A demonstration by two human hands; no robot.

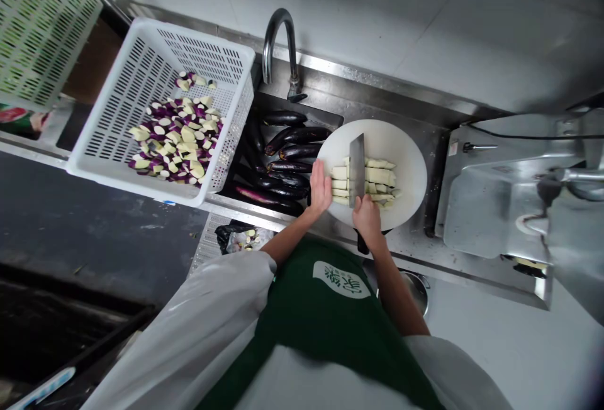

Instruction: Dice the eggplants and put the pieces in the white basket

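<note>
My right hand point(367, 220) is closed around the handle of a cleaver point(357, 168). Its broad blade lies across a row of pale eggplant strips point(380, 177) on a round white cutting board point(409, 202), with strips showing on both sides of it. At the board's left edge, my left hand point(321, 190) rests with fingers outstretched, beside the left ends of the strips. Whether the fingertips touch the strips I cannot tell. Several whole dark eggplants point(289, 168) lie in the sink just left of that hand.
A white perforated basket point(102, 155) with cut eggplant chunks point(182, 136) stands at the left. Behind the whole eggplants rises a curved faucet point(279, 17). Metal equipment point(491, 209) stands on the right. A black bag point(226, 237) with scraps sits below the counter edge.
</note>
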